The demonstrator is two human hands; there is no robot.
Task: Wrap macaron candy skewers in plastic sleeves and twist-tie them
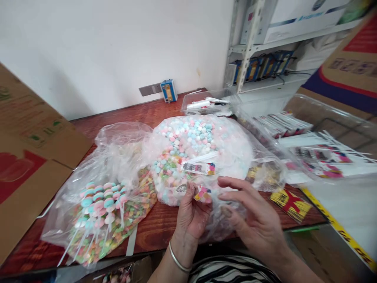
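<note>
My left hand [194,216], with a metal bangle at the wrist, is pinched on a small printed packet [202,194] with pink and yellow patches. To its right, my right hand [253,220] has its fingers apart and curved, with nothing visible in them. Both hands are over a large clear bag [232,149] of pastel candies [200,133] in pink, blue and white. On that bag lie another printed packet [198,168] and white sticks [203,157]. Further left, several candy skewers [98,200] on white sticks rest on a bag of small multicoloured candies [147,188].
Cardboard boxes stand at left [35,157] and right [350,74]. A clear tray [187,104] holds pens at the back. On the right, a clear bin [297,102] contains printed packets and sticks. A yellow-and-red packet [291,204] lies near the table edge. Metal shelving [250,43] rises behind.
</note>
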